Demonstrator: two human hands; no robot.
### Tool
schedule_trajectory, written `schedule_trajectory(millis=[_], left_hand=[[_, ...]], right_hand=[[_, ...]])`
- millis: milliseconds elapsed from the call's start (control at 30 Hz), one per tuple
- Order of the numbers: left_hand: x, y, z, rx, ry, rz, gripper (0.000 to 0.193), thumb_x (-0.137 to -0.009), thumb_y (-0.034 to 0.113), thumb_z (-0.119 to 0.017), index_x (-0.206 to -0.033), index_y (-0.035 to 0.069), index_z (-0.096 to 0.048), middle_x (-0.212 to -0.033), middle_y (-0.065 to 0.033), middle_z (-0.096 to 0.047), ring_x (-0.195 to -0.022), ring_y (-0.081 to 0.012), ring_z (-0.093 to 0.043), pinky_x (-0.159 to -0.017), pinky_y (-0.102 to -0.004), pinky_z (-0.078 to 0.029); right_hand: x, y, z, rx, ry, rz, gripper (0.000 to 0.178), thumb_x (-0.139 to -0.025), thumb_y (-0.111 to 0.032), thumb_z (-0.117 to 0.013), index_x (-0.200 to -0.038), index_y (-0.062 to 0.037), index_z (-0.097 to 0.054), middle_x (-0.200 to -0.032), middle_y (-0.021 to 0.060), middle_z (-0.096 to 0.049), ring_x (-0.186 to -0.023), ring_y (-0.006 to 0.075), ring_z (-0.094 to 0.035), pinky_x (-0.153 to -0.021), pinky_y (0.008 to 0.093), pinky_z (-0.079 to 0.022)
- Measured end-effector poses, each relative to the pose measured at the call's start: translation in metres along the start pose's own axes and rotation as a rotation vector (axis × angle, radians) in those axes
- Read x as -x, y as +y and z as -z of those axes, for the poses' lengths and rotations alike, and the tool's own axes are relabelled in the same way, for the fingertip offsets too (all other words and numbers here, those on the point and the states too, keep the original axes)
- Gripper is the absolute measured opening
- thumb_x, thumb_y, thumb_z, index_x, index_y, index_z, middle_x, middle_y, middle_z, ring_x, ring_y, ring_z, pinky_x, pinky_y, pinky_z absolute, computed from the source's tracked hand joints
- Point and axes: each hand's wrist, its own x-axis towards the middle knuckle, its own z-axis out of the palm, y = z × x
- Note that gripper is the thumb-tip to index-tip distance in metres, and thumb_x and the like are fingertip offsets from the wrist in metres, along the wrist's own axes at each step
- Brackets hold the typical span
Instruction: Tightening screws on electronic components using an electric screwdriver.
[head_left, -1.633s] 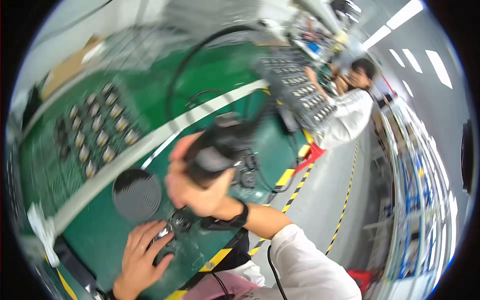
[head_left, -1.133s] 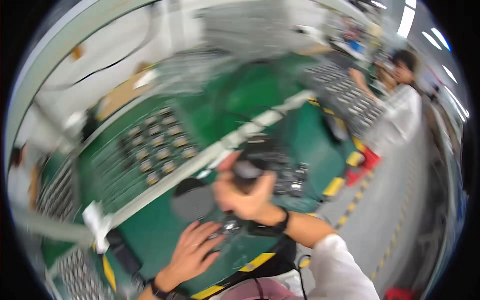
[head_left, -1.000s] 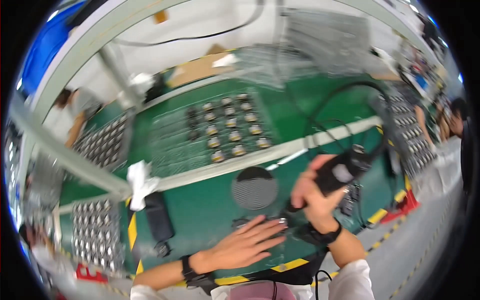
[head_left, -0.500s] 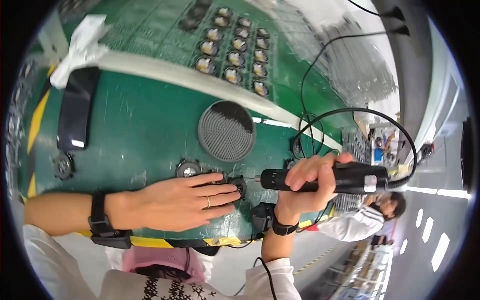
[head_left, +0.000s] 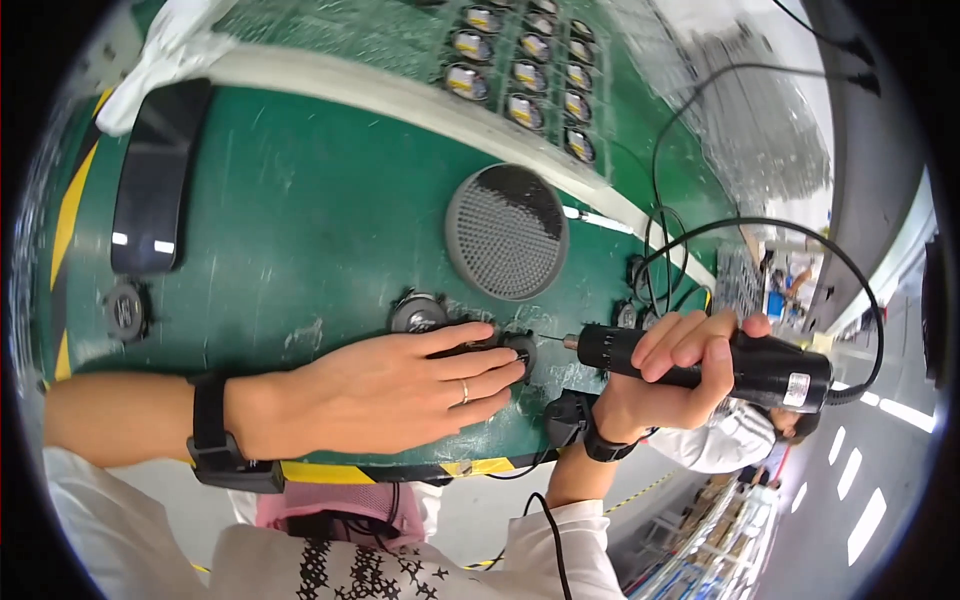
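Note:
My left hand (head_left: 380, 390) lies palm down on the green bench, its fingers stretched out. Their tips touch a small round black case (head_left: 522, 352), watch-like in shape, and partly cover it. Other dark parts beneath the fingers are mostly hidden. Just beyond the index finger sits a second round black case (head_left: 418, 313). My right hand (head_left: 680, 365) is wrapped around a black corded electric screwdriver (head_left: 765, 372), held nearly level. Its thin bit points left toward the case under my left fingertips; I cannot tell whether it touches.
A round grey dish (head_left: 505, 235) with a dimpled surface stands beyond my hands. A black phone (head_left: 150, 190) and another round case (head_left: 126, 310) are at left. Past a pale strip (head_left: 400, 95), several round parts fill clear trays. Loose black cable (head_left: 660, 260) coils at right; a person (head_left: 715, 438) sits farther off.
The view has shifted, so the bench things appear farther right and higher. The screwdriver has drawn back slightly from the case and its rear end dips more. My left hand stays on the case.

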Motion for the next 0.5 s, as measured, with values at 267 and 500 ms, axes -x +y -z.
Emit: schedule_trajectory(millis=[267,500], left_hand=[[-0.010,-0.001,0.024,0.082,-0.194,0.056,0.065,-0.087,0.030,-0.073,-0.145,0.007,-0.055,-0.152,-0.0099,-0.051,-0.143,-0.0233,-0.046,-0.125,-0.0452,-0.030],[-0.017,0.000,0.028,0.108,-0.269,0.122,0.072,-0.087,0.033,-0.073,-0.150,0.008,-0.051,-0.159,-0.0110,-0.044,-0.147,-0.0246,-0.042,-0.126,-0.0459,-0.029]], right_hand=[[0.002,-0.010,0.000,-0.004,-0.043,-0.068,0.035,-0.093,-0.006,-0.051,-0.127,-0.0044,-0.043,-0.067,0.0043,-0.048,-0.040,0.0141,-0.043,-0.036,0.0280,-0.042],[0.014,-0.011,0.004,0.082,-0.145,-0.153,0.038,-0.091,-0.004,-0.060,-0.123,-0.0077,-0.039,-0.066,0.0052,-0.052,-0.041,0.0169,-0.046,-0.040,0.0325,-0.047]])
